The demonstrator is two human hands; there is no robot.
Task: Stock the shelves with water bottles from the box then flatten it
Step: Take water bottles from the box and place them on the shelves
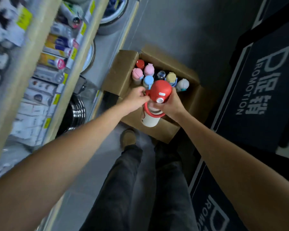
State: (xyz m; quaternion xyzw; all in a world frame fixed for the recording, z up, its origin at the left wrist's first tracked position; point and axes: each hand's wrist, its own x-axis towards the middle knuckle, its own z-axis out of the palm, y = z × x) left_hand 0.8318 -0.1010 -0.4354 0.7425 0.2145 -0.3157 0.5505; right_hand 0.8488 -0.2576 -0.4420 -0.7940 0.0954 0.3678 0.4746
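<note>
An open cardboard box stands on the floor in front of my feet. Several water bottles stand upright inside it, with pink, blue, red, yellow and grey lids. Above the box I hold a white bottle with a big red lid and red carry loop. My right hand grips it just under the lid. My left hand pinches the red loop at the lid's left side.
Shelves run along the left, packed with boxed goods and yellow price tags; pots and bowls sit on the lowest level. A dark display base with PROMOTION lettering stands to the right. My legs and a shoe are below the box.
</note>
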